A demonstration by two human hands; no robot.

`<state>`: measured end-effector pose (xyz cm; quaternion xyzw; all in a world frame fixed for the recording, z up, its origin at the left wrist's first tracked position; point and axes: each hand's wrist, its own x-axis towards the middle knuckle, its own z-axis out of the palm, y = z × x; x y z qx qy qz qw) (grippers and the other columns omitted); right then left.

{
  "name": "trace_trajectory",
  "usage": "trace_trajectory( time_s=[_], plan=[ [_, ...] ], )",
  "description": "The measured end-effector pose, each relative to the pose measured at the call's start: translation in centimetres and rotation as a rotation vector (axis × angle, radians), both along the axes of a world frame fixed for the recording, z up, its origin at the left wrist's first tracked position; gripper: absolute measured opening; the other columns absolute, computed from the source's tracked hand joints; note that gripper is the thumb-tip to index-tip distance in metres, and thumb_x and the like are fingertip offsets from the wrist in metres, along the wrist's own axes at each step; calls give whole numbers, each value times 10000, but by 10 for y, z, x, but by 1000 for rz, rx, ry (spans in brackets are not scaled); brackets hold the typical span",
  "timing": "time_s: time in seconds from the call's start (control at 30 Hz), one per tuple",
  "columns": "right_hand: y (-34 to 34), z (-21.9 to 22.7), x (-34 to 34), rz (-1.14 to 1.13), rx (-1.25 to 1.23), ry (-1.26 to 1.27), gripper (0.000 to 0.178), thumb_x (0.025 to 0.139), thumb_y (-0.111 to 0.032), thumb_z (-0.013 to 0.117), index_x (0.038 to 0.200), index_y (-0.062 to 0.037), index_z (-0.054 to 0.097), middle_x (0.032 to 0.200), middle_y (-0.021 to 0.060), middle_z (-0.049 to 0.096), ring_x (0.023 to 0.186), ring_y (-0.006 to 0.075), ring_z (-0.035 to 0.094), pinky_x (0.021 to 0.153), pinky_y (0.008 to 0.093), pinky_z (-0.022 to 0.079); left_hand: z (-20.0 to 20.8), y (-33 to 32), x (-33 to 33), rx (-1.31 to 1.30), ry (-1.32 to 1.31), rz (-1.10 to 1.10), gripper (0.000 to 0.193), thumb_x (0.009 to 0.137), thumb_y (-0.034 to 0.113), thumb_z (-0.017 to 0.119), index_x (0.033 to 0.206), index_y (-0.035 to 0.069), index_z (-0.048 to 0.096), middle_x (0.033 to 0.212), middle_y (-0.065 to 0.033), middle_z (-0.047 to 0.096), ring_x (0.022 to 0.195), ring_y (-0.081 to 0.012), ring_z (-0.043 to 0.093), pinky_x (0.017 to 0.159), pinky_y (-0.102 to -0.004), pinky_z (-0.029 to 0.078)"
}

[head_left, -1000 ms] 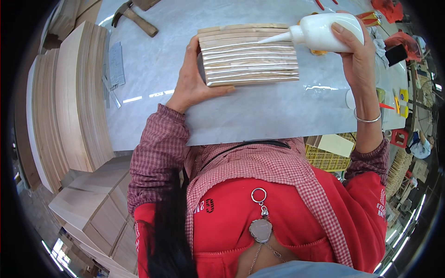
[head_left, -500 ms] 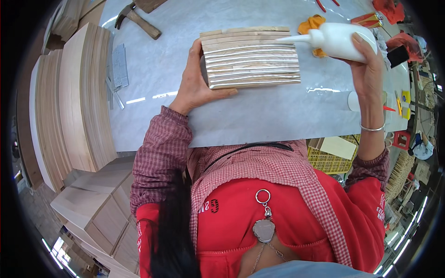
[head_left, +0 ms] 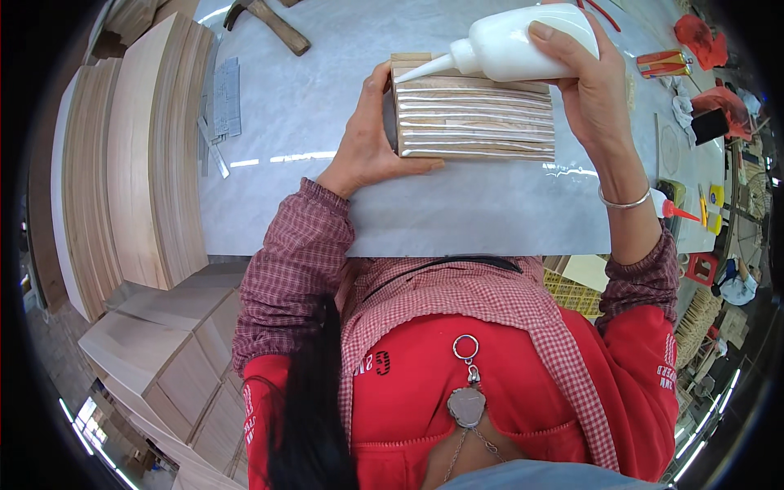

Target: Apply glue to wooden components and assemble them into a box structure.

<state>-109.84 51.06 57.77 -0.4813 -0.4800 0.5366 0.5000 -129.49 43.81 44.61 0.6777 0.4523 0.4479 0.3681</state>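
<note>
My left hand [head_left: 380, 139] grips the left end of a stack of thin wooden boards [head_left: 474, 122], thumb along the near side and fingers at the far left corner. White lines of glue run lengthwise along several board edges, which face up. In my right hand [head_left: 584, 82] is a white squeeze bottle [head_left: 510, 45], tilted with its long nozzle pointing left. The nozzle tip is at the stack's far left part, over boards that show bare wood. My right fingers wrap round the bottle's body.
The stack rests on a pale covered table [head_left: 490, 212]. Tall piles of wooden panels [head_left: 151, 155] stand at the left. A hammer [head_left: 278, 26] and metal strips [head_left: 224, 98] lie nearby. At the right are a phone [head_left: 709, 125], red cloth [head_left: 723, 110] and a red-tipped bottle [head_left: 674, 208].
My right hand has carried the bottle left across the stack, so its nozzle went from the right end to the left end. In the picture the stack and left hand sit slightly further right.
</note>
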Motion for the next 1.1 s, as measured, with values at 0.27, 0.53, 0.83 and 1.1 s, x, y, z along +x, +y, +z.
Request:
trace_trajectory(
  time_s=[0.27,0.53,0.83,1.1],
  plan=[
    [-4,11,30,-59,20,-92,413,720,-26,598,1105,49,466,970,158,540,833,205,532,722,225,452,-3,0,0,-8,0,-2,1216,430,288,875,1378,95,140,1294,-152,351,1162,-330,421,1000,-412,360],
    [-11,20,87,-145,61,-248,432,761,-155,640,1125,31,502,1031,164,551,923,256,554,761,311,507,-3,-1,1,-66,0,-2,1219,433,292,876,1380,92,135,1285,-173,369,1150,-350,436,985,-423,371],
    [-10,11,143,-175,103,-217,432,764,-169,642,1104,54,497,1013,178,550,903,297,574,736,356,535,3,-1,2,-46,17,3,1214,439,284,875,1380,92,133,1281,-178,381,1140,-351,449,977,-426,379],
    [-8,16,53,-137,1,-98,432,769,-175,634,1105,60,501,1020,182,550,931,276,563,725,330,529,0,-1,3,-53,-26,-3,1197,445,275,870,1379,97,144,1292,-162,365,1157,-334,432,989,-413,369]
  ],
)
